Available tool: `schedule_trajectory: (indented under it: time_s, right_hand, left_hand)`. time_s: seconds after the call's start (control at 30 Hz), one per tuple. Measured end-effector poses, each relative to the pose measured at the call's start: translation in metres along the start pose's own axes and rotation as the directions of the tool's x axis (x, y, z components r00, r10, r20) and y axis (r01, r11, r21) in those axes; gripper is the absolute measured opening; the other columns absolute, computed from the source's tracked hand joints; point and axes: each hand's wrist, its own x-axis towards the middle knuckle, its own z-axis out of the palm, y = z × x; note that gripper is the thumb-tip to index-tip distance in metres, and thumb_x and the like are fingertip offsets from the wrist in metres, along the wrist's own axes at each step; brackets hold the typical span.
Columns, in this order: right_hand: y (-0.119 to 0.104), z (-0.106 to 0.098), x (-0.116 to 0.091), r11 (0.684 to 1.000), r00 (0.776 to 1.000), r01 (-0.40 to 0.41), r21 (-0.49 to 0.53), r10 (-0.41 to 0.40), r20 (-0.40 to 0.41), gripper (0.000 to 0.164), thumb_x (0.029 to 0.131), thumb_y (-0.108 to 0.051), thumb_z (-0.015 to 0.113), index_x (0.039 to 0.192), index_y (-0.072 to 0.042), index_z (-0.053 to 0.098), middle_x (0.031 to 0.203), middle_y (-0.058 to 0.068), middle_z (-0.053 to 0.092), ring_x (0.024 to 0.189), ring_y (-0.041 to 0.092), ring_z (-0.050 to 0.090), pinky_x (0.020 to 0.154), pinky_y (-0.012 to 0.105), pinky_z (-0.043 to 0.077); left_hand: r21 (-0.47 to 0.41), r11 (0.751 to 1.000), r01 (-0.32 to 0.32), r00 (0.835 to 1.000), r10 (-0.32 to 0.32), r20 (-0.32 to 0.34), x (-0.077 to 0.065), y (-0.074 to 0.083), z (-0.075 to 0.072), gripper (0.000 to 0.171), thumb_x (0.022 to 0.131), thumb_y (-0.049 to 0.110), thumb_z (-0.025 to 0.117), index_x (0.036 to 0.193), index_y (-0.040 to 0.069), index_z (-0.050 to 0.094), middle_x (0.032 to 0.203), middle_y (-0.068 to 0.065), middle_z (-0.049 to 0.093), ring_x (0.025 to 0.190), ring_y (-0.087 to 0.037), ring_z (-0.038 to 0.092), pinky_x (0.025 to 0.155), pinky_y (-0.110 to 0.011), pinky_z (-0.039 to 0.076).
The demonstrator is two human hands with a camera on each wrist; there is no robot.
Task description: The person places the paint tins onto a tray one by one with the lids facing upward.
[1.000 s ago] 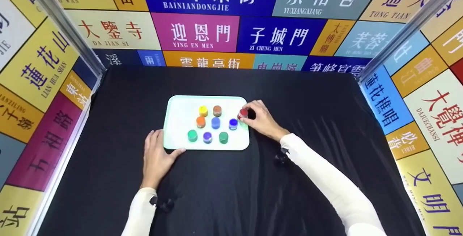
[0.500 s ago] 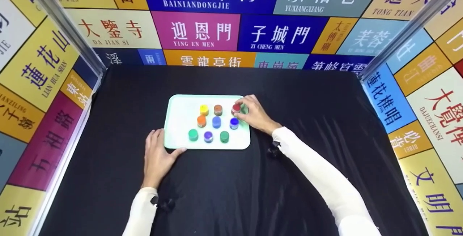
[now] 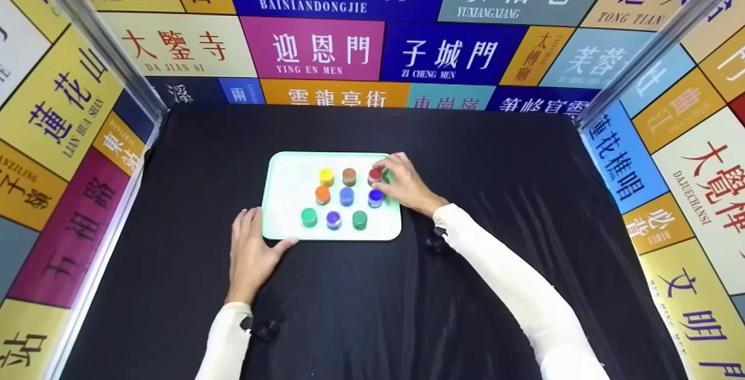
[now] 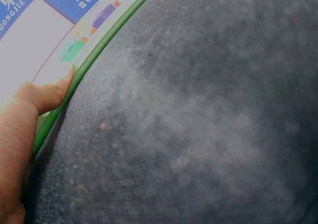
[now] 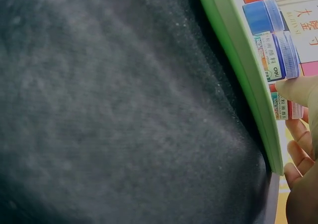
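My right hand pinches a paint jar with a dark red lid between thumb and fingers, at the back right of a white tray with a pale green rim. The right wrist view shows this labelled red jar upright by the rim, beside a blue-lidded jar. My left hand rests at the tray's front left corner, fingers straight along the left side, thumb over the front rim.
Several more jars stand in rows on the tray, including a yellow one, a brown one, an orange one and a purple one. Black cloth covers the table. Printed panels enclose the back and sides.
My right hand has carried the red-lidded jar left from the tray's right edge into line with the yellow and brown jars, behind the blue one. The left hand stays where it was.
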Motion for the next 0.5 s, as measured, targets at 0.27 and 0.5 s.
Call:
schedule_trajectory:
  time_s: [0.27,0.5]
  right_hand:
    - [-0.0001,0.0020,-0.0031,1.000,1.000,0.013,-0.012,-0.013,-0.007,0.037,0.094,-0.014,0.089,0.126,-0.002,0.075,0.117,0.013,0.071,0.118,0.034,0.054,0.106,0.047,0.044]
    - [-0.0029,-0.0035,-0.0093,1.000,1.000,-0.022,-0.008,0.022,0.006,0.042,0.095,-0.012,0.087,0.132,-0.002,0.072,0.123,0.012,0.071,0.121,0.032,0.053,0.108,0.045,0.044]
  left_hand:
    - [-0.001,1.000,0.005,1.000,-0.005,0.004,-0.0003,-0.0001,0.0000,0.107,0.083,0.052,0.095,0.162,-0.001,0.047,0.165,-0.023,0.046,0.162,-0.044,0.027,0.129,-0.064,0.028]
    - [0.000,1.000,-0.004,1.000,0.004,0.001,-0.0002,0.0000,-0.0026,0.107,0.084,0.052,0.095,0.163,-0.001,0.047,0.165,-0.023,0.046,0.162,-0.044,0.027,0.130,-0.063,0.027]
